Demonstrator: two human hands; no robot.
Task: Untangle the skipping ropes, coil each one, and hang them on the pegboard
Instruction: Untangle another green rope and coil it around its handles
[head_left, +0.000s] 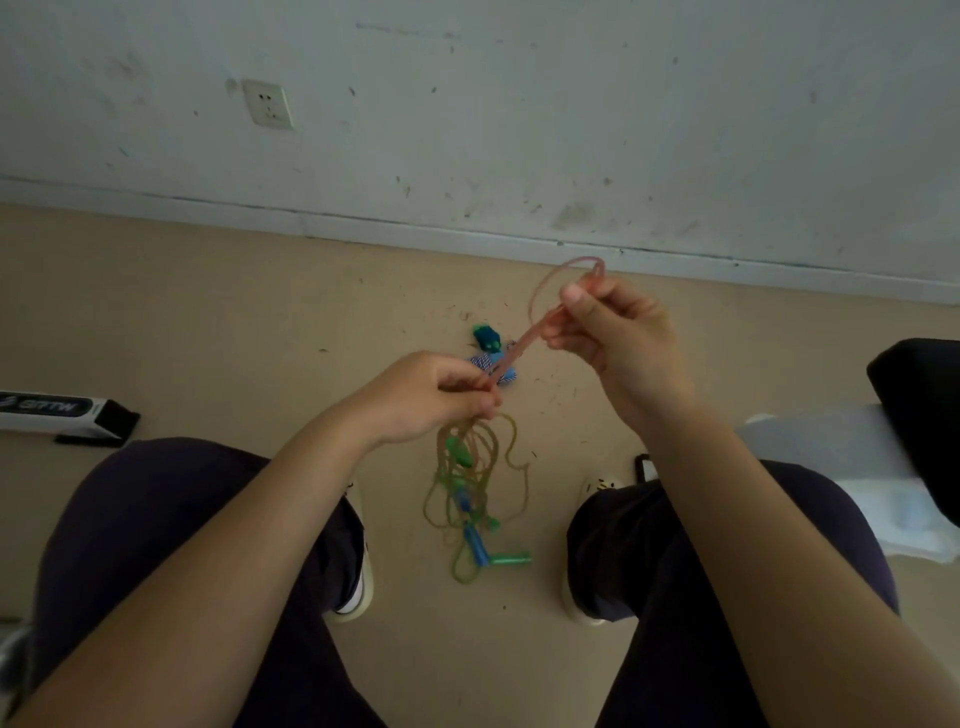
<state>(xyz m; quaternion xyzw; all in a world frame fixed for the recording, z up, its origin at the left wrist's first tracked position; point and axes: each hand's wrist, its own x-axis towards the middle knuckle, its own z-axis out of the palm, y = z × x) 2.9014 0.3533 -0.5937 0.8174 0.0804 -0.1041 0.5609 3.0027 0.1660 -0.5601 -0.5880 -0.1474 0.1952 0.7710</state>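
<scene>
On the floor at far left lies a long black-and-white box (57, 413), well apart from the work. The seated person's left hand (426, 400) is held between the knees, its fingers (480, 402) curled and pinching the lower end of a pink rope (519, 348). From that pinch a tangle of yellow-green rope (498, 467) hangs down to the floor (208, 312), mixed with green handles (511, 559) and a blue handle (475, 545). Beyond the left hand, on the floor, rest a teal handle (487, 336) and a blue-and-white striped cord (491, 364). The right hand (618, 332) is raised nearer the wall, fingers (574, 296) pressed together round the pink rope's upper stretch, above which a loop (550, 280) arches free.

The ropes look light, thin and limp, probably smooth plastic that slides through a loose hold; they are best taken close to a crossing or by a stiff handle. The hanging tangle is the likely obstruction, since pulling may tighten it. At right stand a white foam piece (852, 457) and a dark object (919, 410); a wall socket (267, 104) is visible, no pegboard.
</scene>
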